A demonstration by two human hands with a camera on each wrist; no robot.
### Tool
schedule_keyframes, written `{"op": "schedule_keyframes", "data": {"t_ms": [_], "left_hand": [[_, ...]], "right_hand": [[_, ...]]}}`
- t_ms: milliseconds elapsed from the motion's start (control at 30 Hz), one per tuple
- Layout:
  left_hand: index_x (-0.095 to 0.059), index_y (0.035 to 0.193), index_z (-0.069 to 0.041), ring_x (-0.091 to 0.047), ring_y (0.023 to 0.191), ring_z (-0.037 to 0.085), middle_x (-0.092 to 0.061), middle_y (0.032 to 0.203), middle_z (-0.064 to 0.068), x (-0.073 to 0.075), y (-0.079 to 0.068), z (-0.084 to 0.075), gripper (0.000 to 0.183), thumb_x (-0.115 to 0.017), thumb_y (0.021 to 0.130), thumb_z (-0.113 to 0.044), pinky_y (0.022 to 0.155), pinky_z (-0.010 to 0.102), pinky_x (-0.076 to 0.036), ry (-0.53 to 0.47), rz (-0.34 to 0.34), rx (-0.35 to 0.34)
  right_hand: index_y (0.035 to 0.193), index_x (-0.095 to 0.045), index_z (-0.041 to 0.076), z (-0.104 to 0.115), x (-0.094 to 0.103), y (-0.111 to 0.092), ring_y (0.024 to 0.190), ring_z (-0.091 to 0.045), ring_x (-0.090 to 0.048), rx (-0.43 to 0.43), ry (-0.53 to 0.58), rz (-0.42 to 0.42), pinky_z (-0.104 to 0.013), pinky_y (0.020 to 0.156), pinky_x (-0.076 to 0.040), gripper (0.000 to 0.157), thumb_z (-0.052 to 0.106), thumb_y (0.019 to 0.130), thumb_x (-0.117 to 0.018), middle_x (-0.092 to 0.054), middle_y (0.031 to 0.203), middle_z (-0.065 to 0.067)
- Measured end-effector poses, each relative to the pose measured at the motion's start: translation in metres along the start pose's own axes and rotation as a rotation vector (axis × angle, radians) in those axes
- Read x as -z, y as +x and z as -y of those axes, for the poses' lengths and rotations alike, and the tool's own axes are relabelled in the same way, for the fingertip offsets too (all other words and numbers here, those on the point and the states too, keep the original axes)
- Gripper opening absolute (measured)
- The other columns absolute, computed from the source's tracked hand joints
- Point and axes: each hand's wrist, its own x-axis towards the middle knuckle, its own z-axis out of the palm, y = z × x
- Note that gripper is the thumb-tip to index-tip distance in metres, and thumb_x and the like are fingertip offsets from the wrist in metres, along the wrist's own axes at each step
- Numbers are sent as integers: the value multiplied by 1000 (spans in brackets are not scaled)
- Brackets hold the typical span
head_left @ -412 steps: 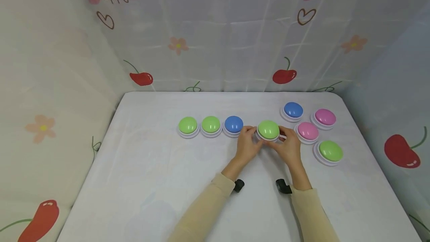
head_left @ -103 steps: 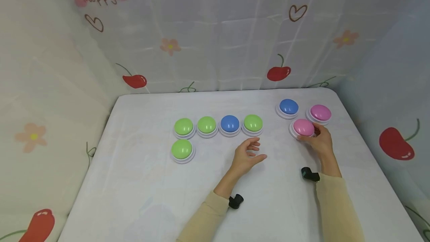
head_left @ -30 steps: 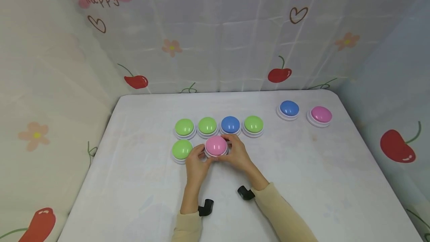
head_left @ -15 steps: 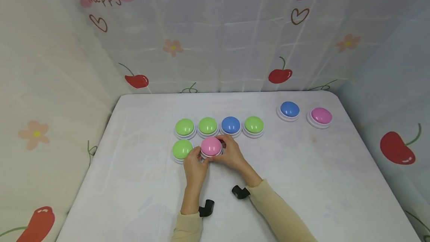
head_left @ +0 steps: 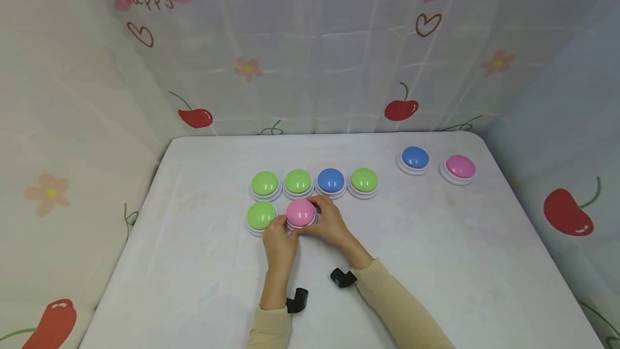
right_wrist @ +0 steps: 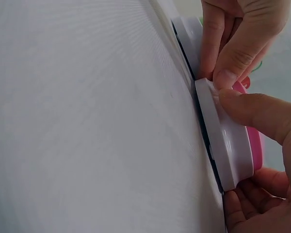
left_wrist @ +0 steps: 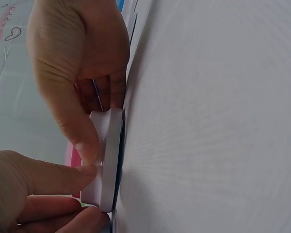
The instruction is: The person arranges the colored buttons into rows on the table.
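Both hands hold a pink dome push button (head_left: 300,213) with a white round base, low at the table in the front row. My left hand (head_left: 279,244) grips its left side and my right hand (head_left: 330,222) its right, thumbs meeting at the front of the base. In the left wrist view the white base (left_wrist: 109,160) stands close over the cloth, with a dark gap under its edge. The right wrist view shows the base (right_wrist: 223,141) pinched by the thumbs and fingers. Just left is a green button (head_left: 260,215), partly behind my left fingers.
Behind runs a row: a green button (head_left: 264,183), another green button (head_left: 297,181), a blue button (head_left: 331,181) and a third green button (head_left: 364,180). At the back right stand a blue button (head_left: 415,158) and a pink button (head_left: 459,168). Patterned curtains surround the white table (head_left: 203,284).
Over the last second the pink button has slid left toward the front green one. Earlier, it came from the right-hand group; two green buttons also went from there, to the back and front rows.
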Motion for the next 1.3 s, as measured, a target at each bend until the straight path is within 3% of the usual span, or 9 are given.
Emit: {"op": "schedule_keyframes", "data": {"t_ms": [267, 533, 667, 767, 933, 1100, 1200, 1300], "left_hand": [[-71, 96, 11, -66, 77, 33, -71, 84, 20, 2, -2, -1, 34, -81, 63, 8, 73, 46, -55, 39, 1, 53], [-71, 93, 5, -63, 74, 28, -68, 80, 16, 7, 0, -5, 31, -79, 64, 8, 70, 45, -52, 42, -37, 114], [-70, 95, 4, -60, 73, 25, -66, 82, 14, 5, 1, -9, 32, -77, 64, 8, 67, 39, -48, -28, -67, 74], [-70, 95, 4, -62, 73, 25, -66, 83, 13, 1, -1, -15, 32, -78, 64, 9, 65, 34, -51, -123, -52, 35], [-69, 98, 4, -64, 76, 26, -66, 87, 15, -10, -8, -30, 35, -80, 65, 7, 63, 29, -58, -334, 42, 20], [-67, 106, 5, -66, 81, 27, -67, 94, 19, -23, -19, -52, 38, -81, 71, -1, 65, 31, -59, -466, 210, -34], [-66, 110, 3, -66, 85, 26, -67, 98, 18, -32, -25, -65, 39, -80, 74, -5, 68, 29, -59, -489, 318, -64], [-65, 113, 0, -65, 89, 25, -67, 103, 17, -40, -27, -74, 42, -81, 75, -7, 72, 27, -58, -487, 396, -74]], "right_hand": [[123, -59, -2, 1, -2, 0, 107, -27, -59, 16, -43, 0, -40, 96, -52, 77, 19, 58, -94, -59, 114, -15], [127, -57, -1, 2, -4, -1, 112, -28, -58, -40, -53, 20, -42, 100, -50, 77, 15, 60, -92, -57, 119, -14], [127, -56, -3, 4, -3, -1, 111, -29, -59, -22, -58, 6, -43, 98, -51, 77, 14, 60, -91, -58, 119, -16], [129, -55, -6, 6, 1, -4, 112, -31, -59, -33, -46, -3, -42, 98, -52, 77, 9, 61, -89, -58, 121, -18], [132, -53, -7, 10, 22, -17, 117, -33, -58, -92, 6, -8, -42, 100, -51, 74, -2, 64, -83, -59, 124, -20], [129, -57, -4, 4, 65, -35, 113, -36, -61, -132, 66, -57, -48, 97, -52, 67, 0, 69, -85, -65, 120, -22], [129, -57, -4, -5, 96, -42, 111, -36, -62, -179, 66, -132, -48, 96, -52, 63, 6, 73, -84, -66, 118, -23], [130, -57, -2, -18, 128, -44, 113, -33, -62, -249, 48, -260, -45, 97, -52, 59, 9, 77, -82, -65, 121, -22]]}}
